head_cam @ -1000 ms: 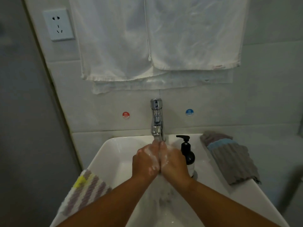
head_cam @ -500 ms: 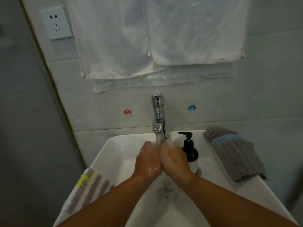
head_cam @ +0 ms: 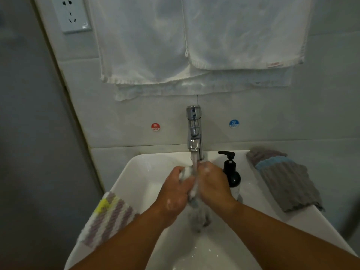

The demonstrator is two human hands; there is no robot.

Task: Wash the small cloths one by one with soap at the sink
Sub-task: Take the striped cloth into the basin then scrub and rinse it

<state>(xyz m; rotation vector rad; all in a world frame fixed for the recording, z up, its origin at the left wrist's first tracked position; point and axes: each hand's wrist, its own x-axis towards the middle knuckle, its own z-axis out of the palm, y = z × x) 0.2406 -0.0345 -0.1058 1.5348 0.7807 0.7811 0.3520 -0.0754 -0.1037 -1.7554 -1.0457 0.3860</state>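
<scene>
Over the white sink (head_cam: 140, 178), my left hand (head_cam: 176, 193) and my right hand (head_cam: 213, 183) both grip a small wet grey cloth (head_cam: 197, 213), bunched between them under the running stream from the chrome tap (head_cam: 193, 131). Soap suds cling to both hands. The cloth's lower end hangs blurred below my hands. A black soap pump bottle (head_cam: 231, 172) stands just right of my right hand. A grey cloth with a blue stripe (head_cam: 284, 178) lies on the sink's right rim. A white, purple and yellow striped cloth (head_cam: 109, 217) drapes over the left rim.
White towels (head_cam: 194, 41) hang on the tiled wall above the tap. A wall socket (head_cam: 73, 14) sits at upper left. Red hot (head_cam: 155, 127) and blue cold (head_cam: 233, 123) stickers flank the tap. A grey wall closes in on the left.
My hands have parted a little, and the bunched cloth shows between them under the water. The camera has moved closer to the sink.
</scene>
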